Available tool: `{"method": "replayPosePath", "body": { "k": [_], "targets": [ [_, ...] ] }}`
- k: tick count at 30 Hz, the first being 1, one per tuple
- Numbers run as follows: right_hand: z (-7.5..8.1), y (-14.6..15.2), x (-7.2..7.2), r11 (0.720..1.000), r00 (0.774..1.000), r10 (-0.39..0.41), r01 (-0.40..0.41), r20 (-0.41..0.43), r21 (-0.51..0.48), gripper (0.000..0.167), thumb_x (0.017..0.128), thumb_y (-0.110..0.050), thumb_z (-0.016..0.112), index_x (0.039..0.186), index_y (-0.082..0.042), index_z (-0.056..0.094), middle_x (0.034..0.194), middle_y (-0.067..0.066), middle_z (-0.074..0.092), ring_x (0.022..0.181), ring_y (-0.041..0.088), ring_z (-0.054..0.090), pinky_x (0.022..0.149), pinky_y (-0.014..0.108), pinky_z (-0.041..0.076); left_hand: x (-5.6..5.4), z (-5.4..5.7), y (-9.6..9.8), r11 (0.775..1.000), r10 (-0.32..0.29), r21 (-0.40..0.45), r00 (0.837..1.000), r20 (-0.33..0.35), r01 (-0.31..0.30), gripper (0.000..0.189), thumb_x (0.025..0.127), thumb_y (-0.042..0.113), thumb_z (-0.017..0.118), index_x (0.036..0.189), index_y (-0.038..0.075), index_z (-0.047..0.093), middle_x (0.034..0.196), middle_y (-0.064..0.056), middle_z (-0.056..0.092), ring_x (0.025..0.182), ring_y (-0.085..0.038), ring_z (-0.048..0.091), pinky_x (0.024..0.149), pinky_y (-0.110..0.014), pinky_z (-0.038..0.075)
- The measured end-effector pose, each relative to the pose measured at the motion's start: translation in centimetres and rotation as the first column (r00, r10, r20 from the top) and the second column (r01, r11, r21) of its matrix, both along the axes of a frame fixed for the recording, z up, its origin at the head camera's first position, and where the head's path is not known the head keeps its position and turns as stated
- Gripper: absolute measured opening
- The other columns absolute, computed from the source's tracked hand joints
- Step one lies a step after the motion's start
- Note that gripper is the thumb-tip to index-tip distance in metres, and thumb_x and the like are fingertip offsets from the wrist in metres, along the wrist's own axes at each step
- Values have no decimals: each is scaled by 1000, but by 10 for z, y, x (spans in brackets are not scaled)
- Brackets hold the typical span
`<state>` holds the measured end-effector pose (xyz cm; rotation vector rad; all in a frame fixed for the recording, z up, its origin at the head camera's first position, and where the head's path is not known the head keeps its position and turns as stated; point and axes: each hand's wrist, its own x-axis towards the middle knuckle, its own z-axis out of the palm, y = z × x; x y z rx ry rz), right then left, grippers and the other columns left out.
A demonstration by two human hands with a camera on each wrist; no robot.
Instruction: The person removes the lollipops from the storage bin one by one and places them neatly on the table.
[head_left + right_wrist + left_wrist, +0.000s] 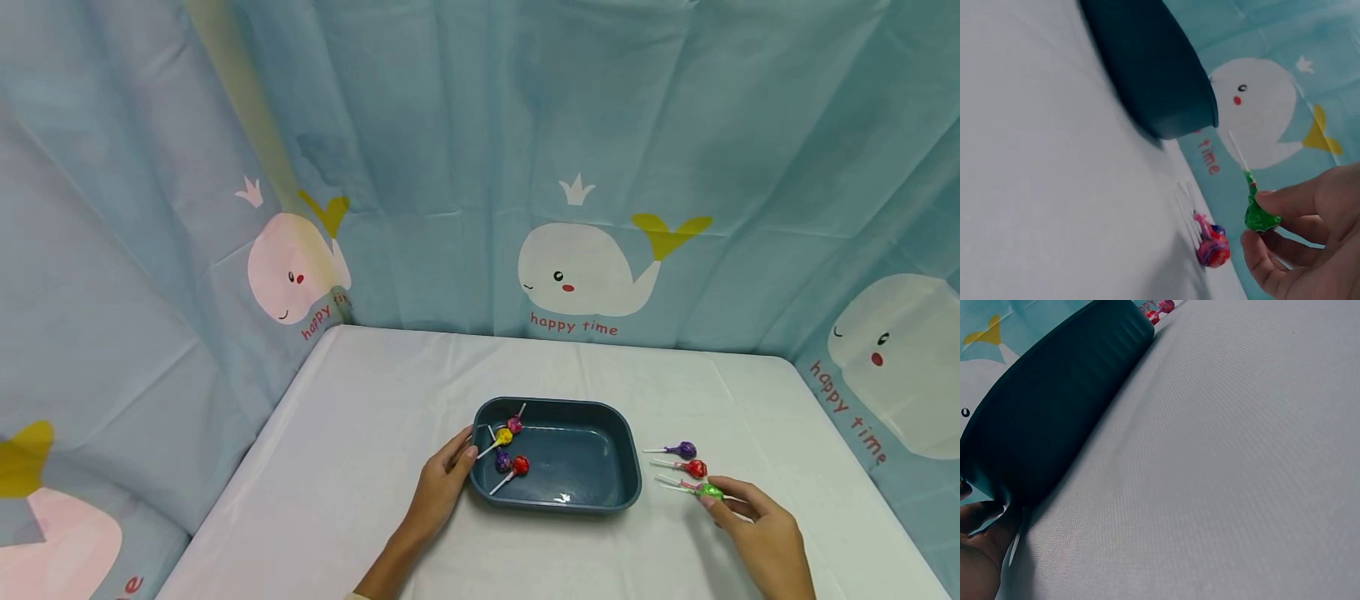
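A dark teal plastic tray [581, 462] stands on the white table. My left hand [441, 483] grips its left end, thumb near the rim; the left wrist view shows fingers [988, 534] against the outer wall. Inside, at the tray's left, lie a pink lollipop [514, 425], a yellow lollipop [504, 437], a purple lollipop [503, 460] and a red lollipop [521, 465]. To the tray's right, my right hand [765, 525] pinches a green lollipop [1261, 215] by its wrapped head, above the table. Beyond it lie a purple lollipop [686, 451] and a red lollipop [697, 469].
White cloth covers the table [390, 375]. A light blue curtain [450, 167] with whale prints hangs behind and along both sides. The lollipops right of the tray overlap in the right wrist view, with their sticks toward the tray.
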<state>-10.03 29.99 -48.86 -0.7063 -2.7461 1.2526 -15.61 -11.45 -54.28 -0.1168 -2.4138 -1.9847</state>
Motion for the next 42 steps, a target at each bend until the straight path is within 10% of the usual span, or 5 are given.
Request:
{"method": "replayPosePath", "body": {
  "k": [8, 24, 31, 39, 42],
  "targets": [
    [-13, 13, 4, 999, 995, 43, -43, 86, -7, 52, 93, -29, 83, 134, -1, 69, 119, 23, 76, 103, 37, 75, 86, 52, 55, 0, 0, 0, 1000, 3, 1, 1000, -2, -3, 50, 111, 29, 58, 156, 8, 53, 159, -15, 53, 149, -31, 50, 119, -42, 41],
    [-31, 13, 5, 997, 992, 50, -56, 112, 54, 43, 93, -18, 83, 128, 2, 70, 100, 17, 77, 95, 36, 69, 77, 47, 54, 0, 0, 0, 1000, -5, 8, 1000, -4, 5, 51, 111, 30, 58, 157, 7, 51, 159, -14, 53, 149, -30, 49, 120, -37, 41],
    [-23, 11, 3, 998, 994, 16, -23, 110, 63, 49, 92, -24, 84, 131, 0, 70, 118, 30, 72, 108, 48, 63, 72, 43, 53, -1, 0, 1, 999, -5, 33, 1000, -2, 5, 50, 111, 26, 58, 157, 6, 52, 159, -15, 53, 149, -29, 49, 109, -8, 38],
    [-9, -2, -2, 999, 999, -8, 6, 49, 35, 51, 95, -35, 82, 134, -4, 70, 133, 33, 65, 123, 52, 56, 94, 65, 53, -1, -1, 1, 1000, -1, 20, 1000, -8, 1, 49, 111, 26, 58, 156, 6, 52, 158, -15, 54, 148, -29, 50, 114, -17, 40],
    [-3, -10, -4, 1000, 1000, -1, 1, -4, 25, 50, 96, -33, 82, 135, -4, 70, 134, 29, 67, 121, 45, 60, 96, 50, 59, -1, -1, 0, 1000, 0, 18, 1000, -6, 0, 49, 111, 27, 58, 156, 7, 53, 158, -15, 54, 148, -29, 50, 112, -14, 40]
  ]
}}
